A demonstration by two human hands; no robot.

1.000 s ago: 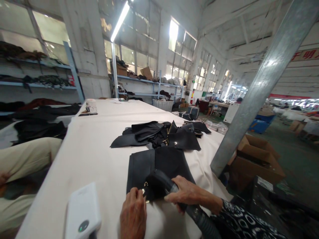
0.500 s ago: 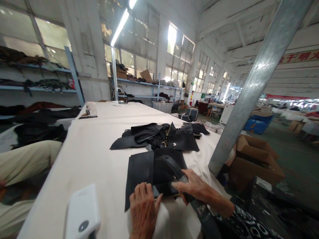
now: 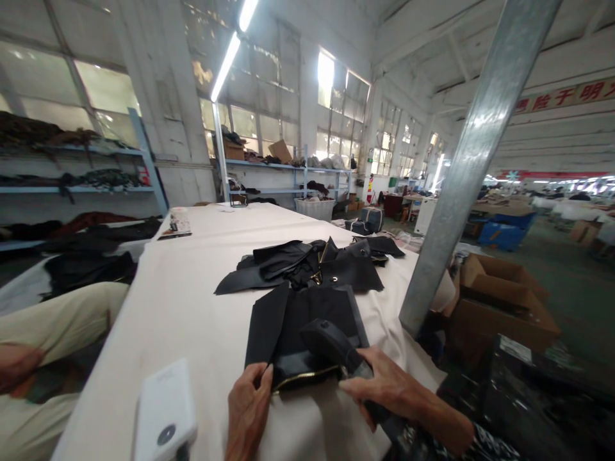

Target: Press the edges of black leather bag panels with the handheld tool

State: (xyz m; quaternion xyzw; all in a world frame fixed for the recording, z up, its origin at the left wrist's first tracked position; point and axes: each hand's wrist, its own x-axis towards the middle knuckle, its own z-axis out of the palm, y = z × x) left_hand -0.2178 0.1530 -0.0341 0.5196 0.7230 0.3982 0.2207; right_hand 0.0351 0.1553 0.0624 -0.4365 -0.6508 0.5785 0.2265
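Observation:
A black garment piece with a gold zipper (image 3: 307, 326) lies flat near the front edge of the white table (image 3: 192, 301). My left hand (image 3: 247, 406) pinches its near left corner beside the zipper, fingers closed on the cloth. My right hand (image 3: 389, 394) grips a black hose-ended nozzle tool (image 3: 336, 346), whose head rests on the garment just above the zipper. Behind it a heap of more black garment pieces (image 3: 307, 266) spreads across the table's middle.
A white device (image 3: 166, 416) sits at the table's near left. A slanted metal post (image 3: 456, 173) rises at the right edge, with open cardboard boxes (image 3: 500, 301) on the floor beyond. Beige cloth (image 3: 52, 320) and another person's hand (image 3: 16, 365) are at the left. Shelves line the wall.
My left hand has drawn back from flat on the garment to pinching its near corner, showing the gold zipper. The nozzle has shifted slightly right; a left flap of the garment has unfolded.

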